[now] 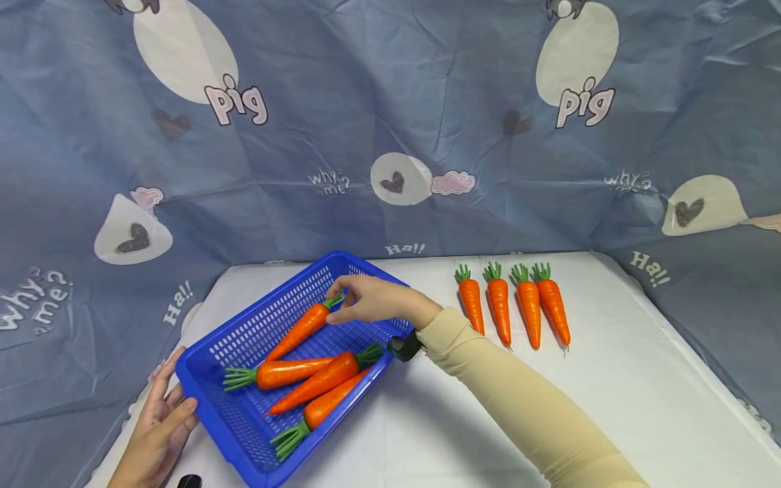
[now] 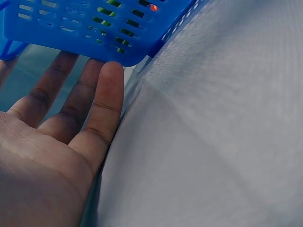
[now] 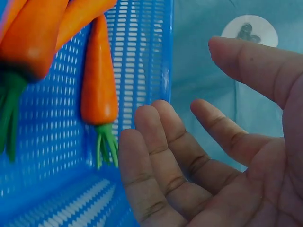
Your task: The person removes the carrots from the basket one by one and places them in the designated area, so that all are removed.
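A blue plastic basket (image 1: 210, 423) stands at a slant on the white table with several orange carrots inside, their green tops showing. My right hand (image 1: 372, 299) is over the basket, beside the green top of the carrot (image 1: 299, 332) lying nearest the back. In the right wrist view its fingers (image 3: 150, 127) are spread and loosely bent, with a gap to the thumb and nothing held. At the basket's near left end is my left hand (image 1: 160, 430), its fingers extended against the outside. The left wrist view shows those fingertips partly hidden by the basket.
Several more carrots (image 1: 497, 305) lie in a row to the right of the basket, tops toward the back. A patterned blue cloth (image 1: 293, 224) hangs behind the white table (image 1: 451, 420). A small black object (image 1: 190, 481) shows at the bottom edge.
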`<state>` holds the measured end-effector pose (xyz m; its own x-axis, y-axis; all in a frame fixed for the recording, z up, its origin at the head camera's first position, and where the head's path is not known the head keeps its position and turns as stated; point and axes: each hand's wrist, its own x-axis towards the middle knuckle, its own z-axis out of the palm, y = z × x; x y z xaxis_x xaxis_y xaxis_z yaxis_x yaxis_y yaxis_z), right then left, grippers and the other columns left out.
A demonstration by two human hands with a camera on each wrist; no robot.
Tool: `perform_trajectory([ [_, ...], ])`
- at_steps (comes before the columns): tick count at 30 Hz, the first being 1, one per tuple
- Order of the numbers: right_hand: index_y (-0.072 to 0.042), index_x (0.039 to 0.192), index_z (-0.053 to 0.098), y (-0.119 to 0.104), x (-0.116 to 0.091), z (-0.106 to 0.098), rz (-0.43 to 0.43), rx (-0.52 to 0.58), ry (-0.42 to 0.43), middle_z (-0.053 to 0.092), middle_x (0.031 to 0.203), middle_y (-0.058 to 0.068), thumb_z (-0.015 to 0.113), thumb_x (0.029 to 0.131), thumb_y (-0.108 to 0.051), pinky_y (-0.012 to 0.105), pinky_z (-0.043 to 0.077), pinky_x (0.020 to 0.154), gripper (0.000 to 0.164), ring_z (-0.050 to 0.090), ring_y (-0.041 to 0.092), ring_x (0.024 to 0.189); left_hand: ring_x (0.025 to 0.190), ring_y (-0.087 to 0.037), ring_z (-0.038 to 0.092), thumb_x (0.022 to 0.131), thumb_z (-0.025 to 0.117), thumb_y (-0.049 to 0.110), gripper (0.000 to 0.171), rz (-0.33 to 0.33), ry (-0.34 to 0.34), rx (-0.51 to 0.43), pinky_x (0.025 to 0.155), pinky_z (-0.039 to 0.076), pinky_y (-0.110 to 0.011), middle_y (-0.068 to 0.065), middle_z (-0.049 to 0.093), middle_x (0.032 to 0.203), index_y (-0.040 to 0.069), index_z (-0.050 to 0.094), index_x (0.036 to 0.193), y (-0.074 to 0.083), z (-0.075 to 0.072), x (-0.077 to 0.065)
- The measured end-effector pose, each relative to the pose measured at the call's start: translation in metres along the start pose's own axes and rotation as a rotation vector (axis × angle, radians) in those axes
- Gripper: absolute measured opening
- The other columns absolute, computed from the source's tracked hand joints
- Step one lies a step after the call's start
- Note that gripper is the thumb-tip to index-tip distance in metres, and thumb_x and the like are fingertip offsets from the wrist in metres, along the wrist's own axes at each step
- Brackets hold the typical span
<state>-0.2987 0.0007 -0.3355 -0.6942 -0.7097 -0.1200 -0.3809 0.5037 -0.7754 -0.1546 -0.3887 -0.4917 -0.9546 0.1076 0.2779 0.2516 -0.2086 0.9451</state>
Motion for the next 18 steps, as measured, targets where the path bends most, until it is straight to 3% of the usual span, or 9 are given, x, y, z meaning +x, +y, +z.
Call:
perform_trajectory([
  [6, -0.006, 0.137, 0.063, -0.009, 0.023, 0.02, -0.028, 0.057, -0.024, 0.074, 0.116, 0.009, 0.077, 0.1, -0.024, 0.02, 0.054, 0.082, 0.043, 0.066, 0.011, 0.095, 0.132, -0.004, 0.066, 0.109, 0.041, -0.012, 0.08, -0.018, 0.006, 0.003, 0.095, 0.061, -0.025, 0.015, 0.055, 0.158, 0.023, 0.01, 0.174, 0.0, 0.0, 0.0],
  [10, -0.007, 0.137, 0.064, -0.017, 0.035, 0.034, -0.023, 0.106, -0.05, 0.074, 0.108, 0.006, 0.078, 0.1, -0.022, 0.024, 0.056, 0.081, 0.042, 0.065, 0.011, 0.089, 0.133, -0.004, 0.065, 0.109, 0.041, -0.01, 0.08, -0.033, 0.007, 0.013, 0.096, 0.061, -0.024, 0.015, 0.054, 0.158, 0.025, 0.011, 0.174, 0.001, 0.0, 0.0],
  [18, -0.01, 0.136, 0.063, -0.026, 0.057, 0.061, 0.016, 0.167, -0.108, 0.076, 0.105, -0.001, 0.078, 0.101, -0.025, 0.03, 0.063, 0.086, 0.041, 0.074, 0.021, 0.103, 0.133, -0.002, 0.064, 0.109, 0.045, -0.007, 0.08, -0.051, 0.039, 0.051, 0.097, 0.061, -0.024, 0.017, 0.052, 0.157, 0.025, 0.01, 0.174, 0.005, 0.002, 0.0],
])
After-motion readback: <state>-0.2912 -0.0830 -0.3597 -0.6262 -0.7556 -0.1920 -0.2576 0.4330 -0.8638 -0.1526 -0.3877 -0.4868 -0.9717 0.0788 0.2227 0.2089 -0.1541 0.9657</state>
